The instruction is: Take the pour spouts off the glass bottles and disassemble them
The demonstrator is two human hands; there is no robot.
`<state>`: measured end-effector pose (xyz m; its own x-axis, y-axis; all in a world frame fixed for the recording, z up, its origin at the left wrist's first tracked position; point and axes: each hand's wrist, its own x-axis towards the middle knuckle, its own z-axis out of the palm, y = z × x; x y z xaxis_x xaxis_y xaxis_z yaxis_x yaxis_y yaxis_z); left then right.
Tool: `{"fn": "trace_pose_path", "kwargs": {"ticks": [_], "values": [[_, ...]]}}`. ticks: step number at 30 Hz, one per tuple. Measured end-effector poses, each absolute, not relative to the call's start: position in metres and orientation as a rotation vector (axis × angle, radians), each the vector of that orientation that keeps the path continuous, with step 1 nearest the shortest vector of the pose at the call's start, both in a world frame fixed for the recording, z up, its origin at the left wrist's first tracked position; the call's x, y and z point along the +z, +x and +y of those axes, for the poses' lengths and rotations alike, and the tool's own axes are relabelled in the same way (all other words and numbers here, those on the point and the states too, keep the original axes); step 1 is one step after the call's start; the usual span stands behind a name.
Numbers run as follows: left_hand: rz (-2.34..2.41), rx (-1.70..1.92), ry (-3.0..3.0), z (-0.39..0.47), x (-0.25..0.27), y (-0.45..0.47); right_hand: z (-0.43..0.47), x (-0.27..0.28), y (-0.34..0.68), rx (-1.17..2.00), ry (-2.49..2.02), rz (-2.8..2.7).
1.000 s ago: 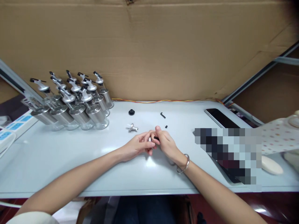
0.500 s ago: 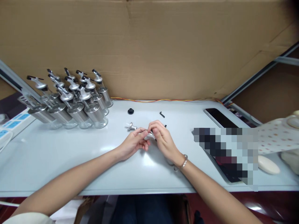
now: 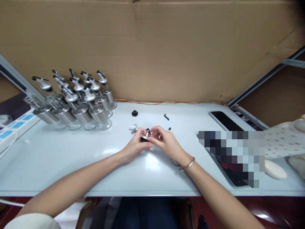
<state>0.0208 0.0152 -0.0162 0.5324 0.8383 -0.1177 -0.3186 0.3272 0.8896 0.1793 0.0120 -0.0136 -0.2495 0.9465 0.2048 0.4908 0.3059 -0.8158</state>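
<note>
Over the middle of the table, my left hand is closed around a silver-and-black pourer spout. My right hand pinches the same spout from the other side; its fingertips partly cover it. Just beyond my left fingers lies another silver spout piece. A round black stopper sits farther back. Beyond my right hand are a bent black lever and a tiny black part. Something shiny shows partly beneath my right wrist, too hidden to name.
Several glass bottles with steel sleeves, many topped with pourers, stand at the left beside a power strip. At the right lie a phone, a blurred dark flat object, a white oval object and a dotted white item.
The spout has turned between my hands, and its black base and lever now show. My right fingers have shifted lower onto it. The camera view has moved slightly.
</note>
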Motion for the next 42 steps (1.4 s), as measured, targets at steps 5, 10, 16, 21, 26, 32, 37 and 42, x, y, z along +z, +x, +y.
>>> {"fn": "trace_pose_path", "kwargs": {"ticks": [5, 10, 16, 21, 26, 32, 37, 42], "values": [[0.639, 0.851, 0.911, 0.014, -0.015, 0.022, 0.013, -0.01, 0.182, 0.806, -1.193, -1.947], [0.644, 0.647, 1.042, 0.02, -0.016, 0.018, 0.01, -0.007, 0.184, 0.592, -1.052, -2.024], [0.638, 0.425, 1.392, 0.025, -0.015, 0.013, 0.009, -0.006, 0.184, 0.55, -0.95, -2.047], [0.691, 0.435, 1.436, 0.023, -0.014, 0.015, 0.007, -0.003, 0.181, 0.431, -1.01, -2.234], [0.641, 0.341, 1.455, 0.021, -0.009, 0.014, 0.008, -0.004, 0.182, 0.128, -1.056, -2.379], [0.59, 0.305, 1.557, 0.018, -0.008, 0.015, 0.002, -0.006, 0.177, 0.032, -0.806, -2.176], [0.685, 0.396, 1.478, 0.022, -0.013, 0.015, 0.0, -0.003, 0.17, 0.221, -0.956, -1.887], [0.699, 0.387, 1.399, 0.022, -0.01, 0.013, 0.034, 0.007, 0.201, 0.371, -1.373, -1.498]]}}
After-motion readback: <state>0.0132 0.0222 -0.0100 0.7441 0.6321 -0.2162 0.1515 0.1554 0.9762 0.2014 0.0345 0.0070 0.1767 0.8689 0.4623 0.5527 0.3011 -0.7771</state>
